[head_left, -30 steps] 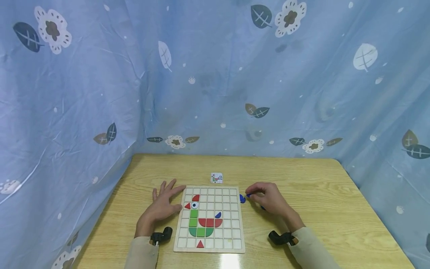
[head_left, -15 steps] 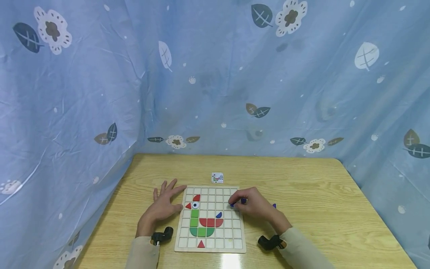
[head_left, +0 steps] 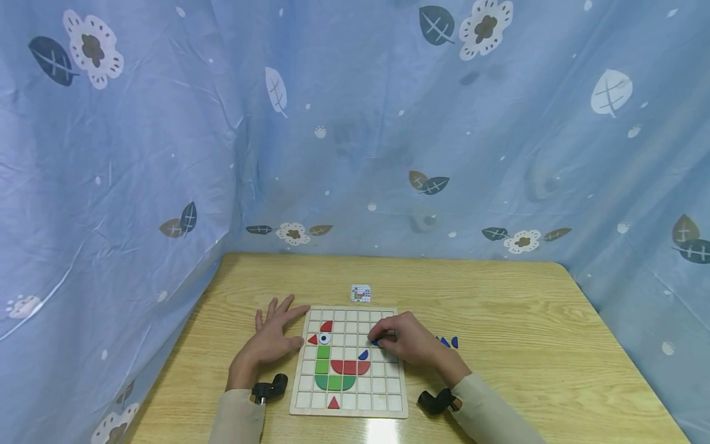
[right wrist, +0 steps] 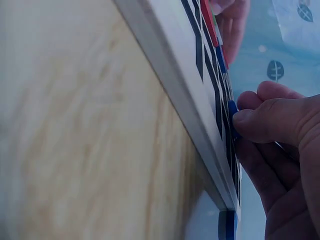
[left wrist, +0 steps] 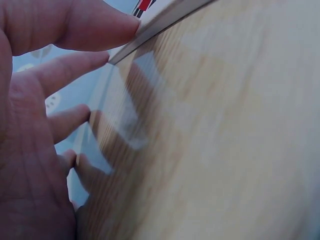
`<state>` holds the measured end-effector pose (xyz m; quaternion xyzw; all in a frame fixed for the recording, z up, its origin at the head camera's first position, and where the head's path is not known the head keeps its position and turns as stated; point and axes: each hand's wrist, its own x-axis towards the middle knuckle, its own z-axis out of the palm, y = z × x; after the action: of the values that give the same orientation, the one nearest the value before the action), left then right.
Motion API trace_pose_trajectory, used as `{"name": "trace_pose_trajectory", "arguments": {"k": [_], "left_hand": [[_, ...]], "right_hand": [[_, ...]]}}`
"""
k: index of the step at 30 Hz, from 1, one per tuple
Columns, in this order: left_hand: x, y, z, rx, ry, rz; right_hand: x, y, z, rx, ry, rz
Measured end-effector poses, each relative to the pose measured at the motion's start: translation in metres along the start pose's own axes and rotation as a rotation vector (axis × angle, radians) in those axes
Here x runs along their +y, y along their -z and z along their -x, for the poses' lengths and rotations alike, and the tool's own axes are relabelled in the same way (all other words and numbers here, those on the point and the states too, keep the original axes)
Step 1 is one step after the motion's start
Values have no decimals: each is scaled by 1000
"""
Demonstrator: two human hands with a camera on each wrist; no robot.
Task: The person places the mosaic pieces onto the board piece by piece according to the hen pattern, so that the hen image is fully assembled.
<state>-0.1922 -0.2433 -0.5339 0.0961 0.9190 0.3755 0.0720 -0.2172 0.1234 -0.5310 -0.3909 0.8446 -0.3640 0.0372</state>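
Observation:
A pale grid board [head_left: 348,411] lies on the table, bearing flat coloured pieces laid out like a bird. They include a white eye disc [head_left: 324,338], green squares [head_left: 322,366], a red middle row [head_left: 349,367] and a blue piece [head_left: 363,355] with a curved edge. My left hand [head_left: 269,342] is spread along the board's left edge, thumb and index fingertip touching it. Over the right part of the grid my right hand [head_left: 410,342] pinches another small blue piece [right wrist: 233,112] between thumb and fingers, close against the board's surface. The fingers hide most of that piece.
Loose blue pieces [head_left: 455,341] lie on the wooden table [head_left: 527,345] right of the board, partly behind the right hand. A small picture card [head_left: 360,293] with a similar bird pattern sits beyond the board. A blue patterned curtain [head_left: 355,154] hangs behind the table.
My right hand has picked up a blue piece from beside the board and carried it left onto the grid. The left hand has stayed at the board's edge.

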Motion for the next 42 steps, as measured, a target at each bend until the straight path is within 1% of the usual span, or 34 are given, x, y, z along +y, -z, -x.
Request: {"name": "trace_pose_trajectory", "arguments": {"k": [5, 14, 21, 25, 29, 32, 35, 42], "left_hand": [[1, 1, 0, -3, -1, -3], [1, 1, -1, -6, -2, -10], [2, 1, -1, -6, -6, -10], [1, 0, -2, -6, -9, -12], [1, -1, -2, -5, -5, -14], [1, -1, -3, -3, -3, -15], [2, -1, -2, -1, -1, -16], [3, 0, 0, -3, 11, -15]], "right_hand": [[-3, 0, 0, -12, -16, 17], [-6, 0, 2, -23, -58, -25], [-8, -1, 4, -6, -70, -17], [-7, 0, 8, 41, -61, 6], [-4, 2, 19, 107, -73, -9], [-2, 5, 31, 144, -111, -33], [0, 10, 45, 179, -152, -68], [9, 26, 82, 271, -223, -99]]}}
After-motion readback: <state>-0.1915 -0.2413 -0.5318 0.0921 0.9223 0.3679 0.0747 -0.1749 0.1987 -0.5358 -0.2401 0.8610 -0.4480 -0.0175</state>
